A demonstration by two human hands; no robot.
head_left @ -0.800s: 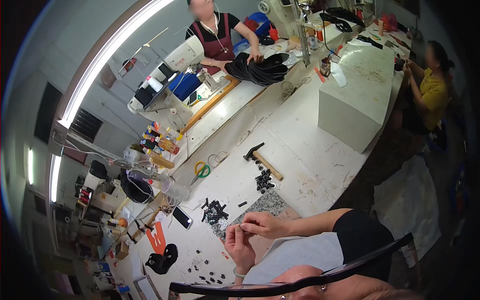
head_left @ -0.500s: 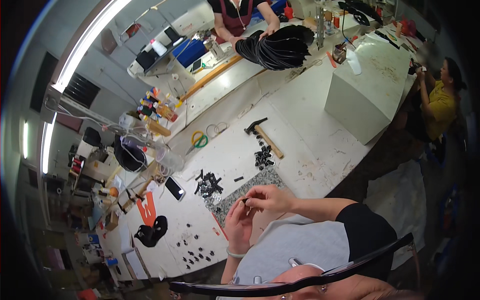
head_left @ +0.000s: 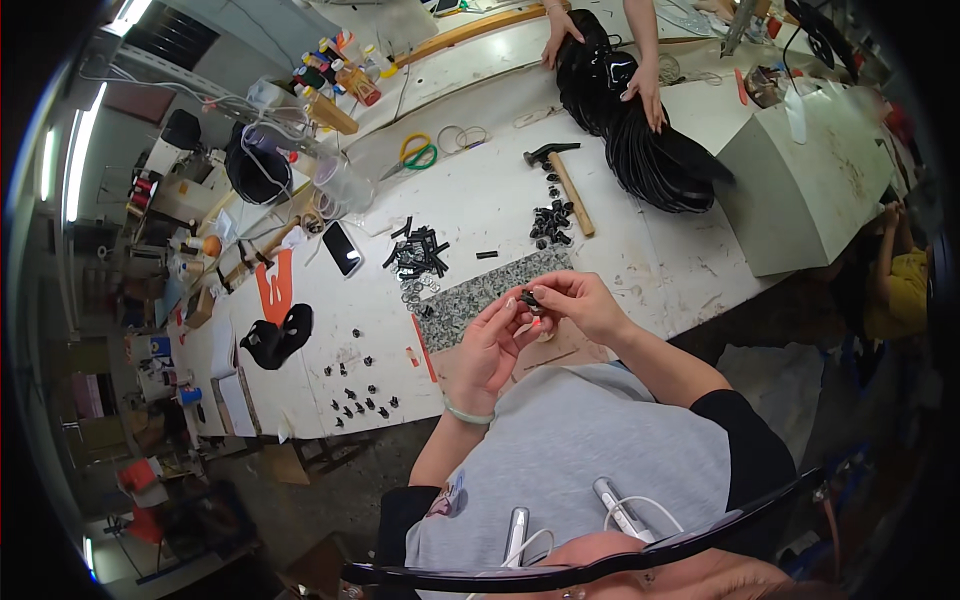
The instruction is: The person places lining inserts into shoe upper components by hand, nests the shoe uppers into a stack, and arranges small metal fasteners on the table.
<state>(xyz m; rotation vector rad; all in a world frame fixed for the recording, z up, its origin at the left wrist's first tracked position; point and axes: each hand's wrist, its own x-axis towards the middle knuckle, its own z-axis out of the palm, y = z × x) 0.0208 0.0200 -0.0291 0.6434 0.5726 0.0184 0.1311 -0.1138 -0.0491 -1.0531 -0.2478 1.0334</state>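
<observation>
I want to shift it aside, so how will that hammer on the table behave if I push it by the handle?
The hammer lies flat with a dark head and a long wooden handle, so it will probably pivot around the heavier head rather than slide straight. It looks rigid and unlikely to roll. Swinging, it might scatter the small black parts beside it.

A small black part (head_left: 529,298) sits pinched between the fingertips of both hands, raised just above the near edge of the bench (head_left: 480,200). It is dark and glossy, too small to make out its shape, and partly hidden by the fingers (head_left: 545,292) closing round it.
</observation>
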